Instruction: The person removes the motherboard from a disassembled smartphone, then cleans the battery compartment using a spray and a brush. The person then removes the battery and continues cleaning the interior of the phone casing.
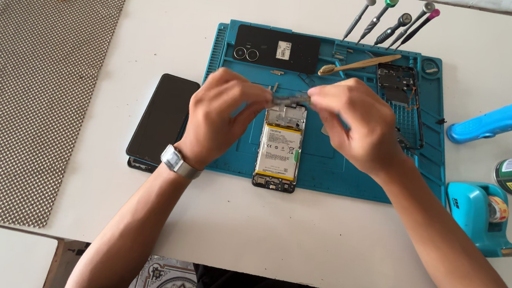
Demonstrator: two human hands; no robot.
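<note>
Seen from above, a person's two bare hands meet at the centre of the frame over a teal repair mat [334,180]. The left hand [221,119], with a metal watch on its wrist, and the right hand [351,125] each have their fingers pinched together on opposite ends of a small grey metal part [290,99], held just above the top edge of an opened phone [279,146] whose yellow-edged battery faces up. On the mat's upper left lies a black back cover [277,49]; at its right, a phone frame [401,95]. A wooden-handled brush [357,64] and four screwdrivers [390,22] sit along the top. Judging by the grip, the part is best kept level and handled lightly by its edges, so it neither bends nor drops onto the battery.
</note>
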